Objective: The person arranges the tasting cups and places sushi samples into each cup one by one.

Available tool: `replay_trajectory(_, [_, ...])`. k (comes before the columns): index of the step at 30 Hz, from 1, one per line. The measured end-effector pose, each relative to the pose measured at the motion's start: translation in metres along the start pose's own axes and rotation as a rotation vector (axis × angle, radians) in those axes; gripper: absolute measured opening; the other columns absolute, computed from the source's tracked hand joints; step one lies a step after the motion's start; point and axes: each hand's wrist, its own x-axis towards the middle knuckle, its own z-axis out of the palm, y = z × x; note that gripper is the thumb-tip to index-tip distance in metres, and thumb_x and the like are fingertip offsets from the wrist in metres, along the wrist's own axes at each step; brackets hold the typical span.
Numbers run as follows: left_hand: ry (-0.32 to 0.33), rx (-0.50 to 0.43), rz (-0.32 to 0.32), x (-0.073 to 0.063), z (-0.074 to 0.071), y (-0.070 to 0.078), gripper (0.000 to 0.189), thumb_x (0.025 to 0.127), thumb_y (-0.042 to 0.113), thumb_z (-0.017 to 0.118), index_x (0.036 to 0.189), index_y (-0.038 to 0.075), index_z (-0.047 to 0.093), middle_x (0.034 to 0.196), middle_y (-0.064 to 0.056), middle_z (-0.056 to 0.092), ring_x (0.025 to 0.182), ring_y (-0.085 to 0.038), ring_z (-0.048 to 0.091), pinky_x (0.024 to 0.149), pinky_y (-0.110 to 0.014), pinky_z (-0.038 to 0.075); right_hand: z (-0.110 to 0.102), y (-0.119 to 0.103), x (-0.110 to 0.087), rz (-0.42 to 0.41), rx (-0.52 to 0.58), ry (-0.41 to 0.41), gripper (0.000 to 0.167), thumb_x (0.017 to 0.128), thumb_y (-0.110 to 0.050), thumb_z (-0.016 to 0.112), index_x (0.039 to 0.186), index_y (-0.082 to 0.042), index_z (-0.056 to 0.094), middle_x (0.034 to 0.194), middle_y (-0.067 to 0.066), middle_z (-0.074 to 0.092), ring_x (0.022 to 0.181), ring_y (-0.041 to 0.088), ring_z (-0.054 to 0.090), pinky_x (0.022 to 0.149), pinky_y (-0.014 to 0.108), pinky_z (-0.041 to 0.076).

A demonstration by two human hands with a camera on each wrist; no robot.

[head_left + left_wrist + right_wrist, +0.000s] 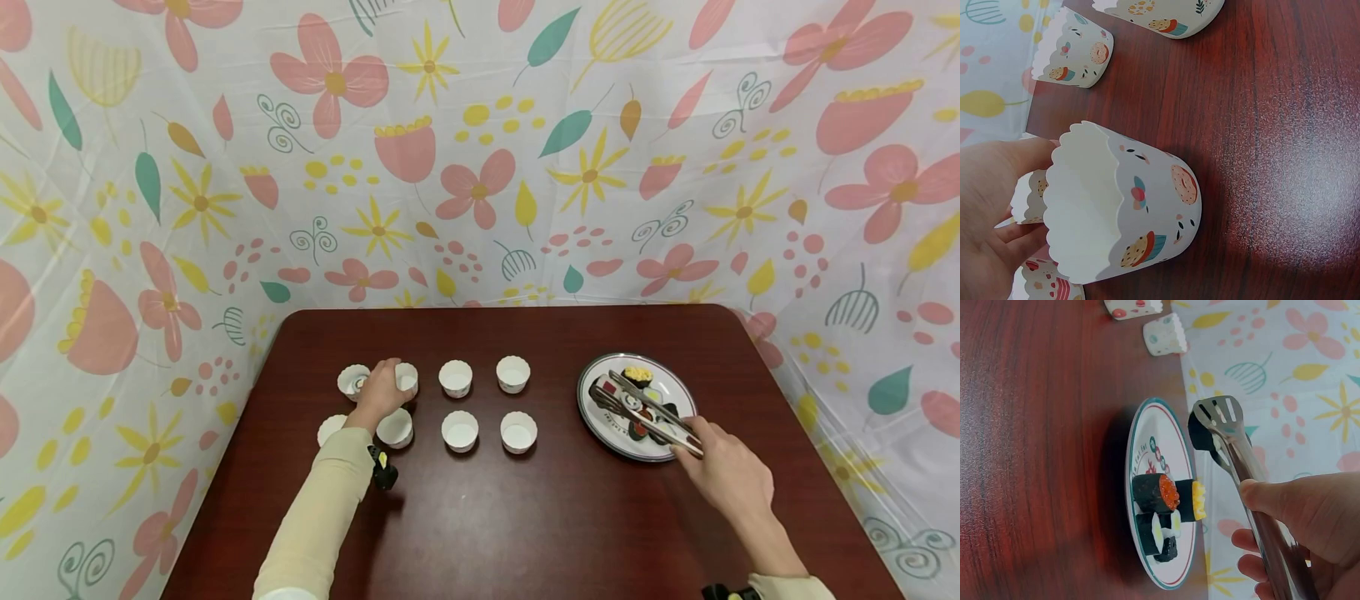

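Note:
My left hand (380, 394) is at the back row of white scalloped paper cups, with thumb and fingers around the second cup (407, 379). A larger-looking patterned cup (1129, 206) partly blocks that hand in the left wrist view. Inside the back-left cup (354, 382) lies a small piece, partly hidden. My right hand (727, 471) grips metal tongs (654, 406) over a round plate (671, 379). Between the slotted tips is a dark-wrapped sushi piece (1199, 432), raised off the plate. More sushi sits on the plate, including an orange-topped piece (1155, 492) and a yellow-topped one (637, 376).
Further cups stand in two rows: two at the back (455, 379) (513, 375) and several in front, such as the front-right cup (518, 433). A dark red-brown table (480, 525) carries everything. Flower-printed cloth (480, 125) hangs behind and beside it.

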Motion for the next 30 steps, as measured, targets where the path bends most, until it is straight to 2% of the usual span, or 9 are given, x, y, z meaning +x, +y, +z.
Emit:
replay_trajectory(7, [0.012, -0.019, -0.001, 0.001, 0.001, -0.002, 0.068, 0.08, 0.029, 0.07, 0.136, 0.006, 0.039, 0.136, -0.018, 0.043, 0.115, -0.04, 0.048, 0.088, -0.052, 0.043, -0.001, -0.005, 0.004, -0.007, -0.012, 0.0, 0.04, 0.069, -0.019, 0.075, 0.104, -0.008, 0.059, 0.082, 0.018, 0.063, 0.061, 0.039, 0.056, 0.041, 0.042, 0.035])
replay_trajectory(19, [0.017, -0.029, 0.013, 0.001, 0.001, -0.003, 0.068, 0.08, 0.029, 0.07, 0.136, 0.007, 0.04, 0.135, -0.017, 0.043, 0.115, -0.038, 0.048, 0.089, -0.051, 0.043, -0.002, -0.026, 0.02, 0.026, -0.002, -0.095, 0.042, 0.073, -0.024, 0.074, 0.11, -0.012, 0.059, 0.089, 0.018, 0.065, 0.066, 0.035, 0.06, 0.041, 0.039, 0.035])
replay_trajectory(30, [0.017, -0.066, 0.008, 0.0, 0.001, -0.005, 0.07, 0.08, 0.026, 0.071, 0.138, 0.006, 0.037, 0.139, -0.017, 0.04, 0.123, -0.036, 0.043, 0.094, -0.051, 0.04, 0.009, -0.053, 0.042, -0.021, 0.01, -0.104, 0.04, 0.075, -0.028, 0.073, 0.112, -0.016, 0.06, 0.084, 0.011, 0.066, 0.065, 0.028, 0.06, 0.04, 0.034, 0.034])
